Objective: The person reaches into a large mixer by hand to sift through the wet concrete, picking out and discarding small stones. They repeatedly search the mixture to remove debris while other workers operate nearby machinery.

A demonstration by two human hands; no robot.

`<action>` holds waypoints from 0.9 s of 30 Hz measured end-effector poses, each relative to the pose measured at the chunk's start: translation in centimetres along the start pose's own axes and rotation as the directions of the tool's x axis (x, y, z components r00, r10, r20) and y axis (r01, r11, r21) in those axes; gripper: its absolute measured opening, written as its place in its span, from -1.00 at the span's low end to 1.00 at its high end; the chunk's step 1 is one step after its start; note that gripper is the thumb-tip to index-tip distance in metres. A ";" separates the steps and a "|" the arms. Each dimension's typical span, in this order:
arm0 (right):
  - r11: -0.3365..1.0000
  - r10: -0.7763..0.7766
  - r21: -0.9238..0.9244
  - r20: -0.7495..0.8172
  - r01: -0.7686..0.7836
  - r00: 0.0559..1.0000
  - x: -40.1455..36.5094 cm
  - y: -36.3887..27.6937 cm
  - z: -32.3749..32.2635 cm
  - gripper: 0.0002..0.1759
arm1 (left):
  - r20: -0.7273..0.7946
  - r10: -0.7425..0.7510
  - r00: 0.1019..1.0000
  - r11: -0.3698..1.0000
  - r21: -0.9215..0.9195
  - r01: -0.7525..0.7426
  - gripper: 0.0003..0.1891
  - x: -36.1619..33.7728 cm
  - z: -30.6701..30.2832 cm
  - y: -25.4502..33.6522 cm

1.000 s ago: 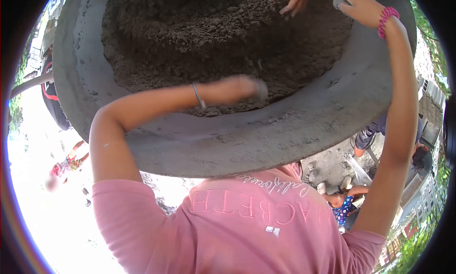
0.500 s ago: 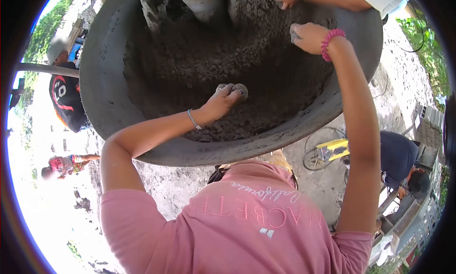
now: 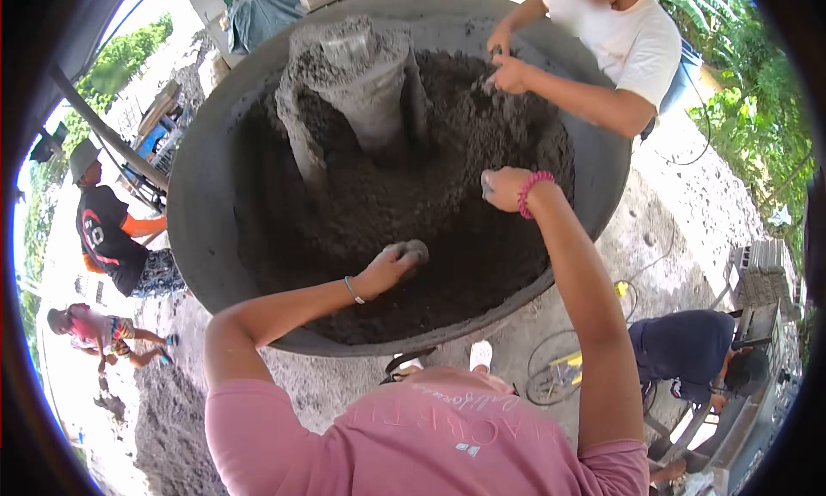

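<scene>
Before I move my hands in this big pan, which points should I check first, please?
1. Grip of the left hand on the lump: ok, the fingers are closed around it.
2. The right hand empty: cannot tell; it is a closed fist over the mix.
3. The co-worker's hands apart from yours: ok, they work at the far side of the pan.
4. The grey cone away from both your hands: ok.
5. The pan standing still: cannot tell.
</scene>
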State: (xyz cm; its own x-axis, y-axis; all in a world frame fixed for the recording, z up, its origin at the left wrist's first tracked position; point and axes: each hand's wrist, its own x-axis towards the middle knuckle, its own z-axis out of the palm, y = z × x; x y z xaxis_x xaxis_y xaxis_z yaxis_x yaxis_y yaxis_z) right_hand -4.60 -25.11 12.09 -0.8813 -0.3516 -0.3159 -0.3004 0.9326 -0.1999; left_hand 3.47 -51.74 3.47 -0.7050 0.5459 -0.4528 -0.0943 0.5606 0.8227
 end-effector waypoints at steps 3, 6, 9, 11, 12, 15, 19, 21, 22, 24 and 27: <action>1.000 -0.004 -0.009 -0.007 0.004 1.000 -0.1 -0.6 -0.4 -0.66 | 0.086 0.588 0.804 0.783 0.187 -0.593 -0.69 -1.1 1.6 -2.2; 0.999 -0.006 -0.048 0.042 0.008 0.999 -0.1 -0.5 -0.7 -0.68 | 0.033 0.398 0.917 0.901 0.172 -0.398 -0.72 -1.5 2.9 -3.7; 0.999 -0.019 0.029 0.021 0.019 1.000 -0.5 -0.6 -0.4 -0.70 | -0.020 0.232 0.973 0.971 -0.053 -0.232 -0.72 -1.7 -0.8 1.2; 0.996 -0.055 0.062 -0.053 0.058 0.997 0.6 0.4 0.5 -0.72 | 0.185 0.619 0.764 0.720 0.255 -0.645 -0.67 -3.0 0.9 0.0; 0.997 -0.052 0.055 -0.052 0.055 0.997 0.5 0.4 0.5 -0.70 | 0.232 0.335 0.913 0.937 0.019 -0.348 -0.55 -5.6 3.0 0.5; 0.991 -0.132 -0.008 -0.104 0.132 0.986 -0.1 0.3 0.0 -0.69 | -0.008 0.397 0.918 0.918 -0.010 -0.397 -0.71 -3.3 0.0 0.0; 0.890 -0.132 0.336 -0.457 0.308 0.880 -5.1 -4.9 -2.6 -0.68 | -0.153 0.468 0.871 0.883 0.035 -0.468 -0.79 -6.2 -2.1 2.9; 0.849 -0.512 0.066 -0.144 0.524 0.847 -5.1 -5.3 0.9 -0.67 | 0.259 0.767 0.588 0.427 0.477 -0.768 -0.77 -6.8 -0.3 -0.9; 0.717 -0.688 0.099 0.265 0.690 0.676 -6.6 -6.9 1.6 -0.65 | 0.097 0.684 0.723 0.597 0.495 -0.631 -0.79 -7.7 -0.1 -0.6; 0.771 -0.621 0.133 0.375 0.622 0.689 -7.9 -7.3 3.9 -0.60 | -0.052 0.353 0.934 0.900 0.291 -0.324 -0.82 -8.4 -3.0 3.0; 0.738 -0.672 0.209 0.136 0.642 0.728 -8.1 -6.4 3.1 -0.62 | 0.102 0.453 0.886 0.770 0.456 -0.447 -0.85 -8.0 -4.2 2.8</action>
State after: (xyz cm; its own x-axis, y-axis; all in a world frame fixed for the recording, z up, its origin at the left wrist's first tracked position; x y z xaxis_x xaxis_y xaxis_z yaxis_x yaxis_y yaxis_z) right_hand 5.59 -28.47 13.04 -0.3900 -0.8937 -0.2219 -0.7108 0.4454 -0.5444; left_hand 5.88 -57.21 10.85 -0.5952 0.8011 -0.0632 0.5628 0.4717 0.6788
